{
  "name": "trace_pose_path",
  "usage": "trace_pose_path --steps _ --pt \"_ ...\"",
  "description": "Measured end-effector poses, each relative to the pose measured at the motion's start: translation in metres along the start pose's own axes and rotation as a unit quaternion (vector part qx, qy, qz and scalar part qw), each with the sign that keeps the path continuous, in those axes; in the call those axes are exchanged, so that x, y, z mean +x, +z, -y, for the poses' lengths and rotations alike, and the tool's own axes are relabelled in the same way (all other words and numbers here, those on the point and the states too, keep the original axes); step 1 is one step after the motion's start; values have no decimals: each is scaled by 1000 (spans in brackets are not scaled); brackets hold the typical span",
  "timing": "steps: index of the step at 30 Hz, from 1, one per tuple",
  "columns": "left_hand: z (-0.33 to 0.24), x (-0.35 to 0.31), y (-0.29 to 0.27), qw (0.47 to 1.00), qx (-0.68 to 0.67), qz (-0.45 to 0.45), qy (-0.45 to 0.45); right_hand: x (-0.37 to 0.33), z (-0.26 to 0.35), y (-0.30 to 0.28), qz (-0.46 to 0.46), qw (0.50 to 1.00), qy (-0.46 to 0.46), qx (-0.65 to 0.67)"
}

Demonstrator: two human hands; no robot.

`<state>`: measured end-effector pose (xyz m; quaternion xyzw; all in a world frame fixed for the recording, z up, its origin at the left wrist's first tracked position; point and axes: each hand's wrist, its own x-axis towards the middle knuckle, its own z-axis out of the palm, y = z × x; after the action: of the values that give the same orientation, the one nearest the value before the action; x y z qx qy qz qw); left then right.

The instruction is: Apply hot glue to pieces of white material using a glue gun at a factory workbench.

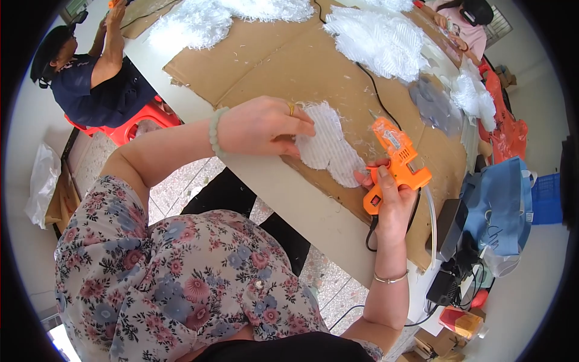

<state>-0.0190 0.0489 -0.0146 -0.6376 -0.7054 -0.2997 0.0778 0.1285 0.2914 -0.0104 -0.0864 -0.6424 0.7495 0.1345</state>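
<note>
My right hand (pixel 393 202) is wrapped round the handle of an orange hot glue gun (pixel 400 154), its nozzle pointing away from me. A clear glue stick (pixel 432 226) trails out of the gun's back end. My left hand (pixel 265 128), with a bead bracelet and a ring, pinches the left edge of a white ribbed fabric piece (pixel 325 142) with frayed edges. This piece is narrower at its near right end, where fingertips of my right hand come up against it. It lies over a brown cardboard sheet (pixel 271 66).
White fringed piles (pixel 377 42) cover the table's far side. A dark cable (pixel 375 87) crosses the cardboard. A grey piece (pixel 435 105), a blue bag (pixel 497 205) and black power adapters (pixel 443 288) are at the right. Co-workers sit at far left (pixel 96 84) and far right (pixel 461 24).
</note>
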Motion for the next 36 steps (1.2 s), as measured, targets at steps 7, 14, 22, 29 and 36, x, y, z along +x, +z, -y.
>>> trace_pose_path --steps 7,14,22,29,36 --pt "7 6 0 998 1 -13 -63 3 -1 -2 4 1000 8 -3" --pt "-5 5 -2 989 92 29 -112 1 -2 0 0 1000 8 3" --pt "4 3 5 993 118 11 -30 1 -1 -2 4 1000 8 8" --pt "-3 9 2 993 119 -10 -1 1 1 0 -5 1000 15 -11" --pt "-4 5 9 995 100 -17 1 2 -1 -2 -4 1000 7 -24"
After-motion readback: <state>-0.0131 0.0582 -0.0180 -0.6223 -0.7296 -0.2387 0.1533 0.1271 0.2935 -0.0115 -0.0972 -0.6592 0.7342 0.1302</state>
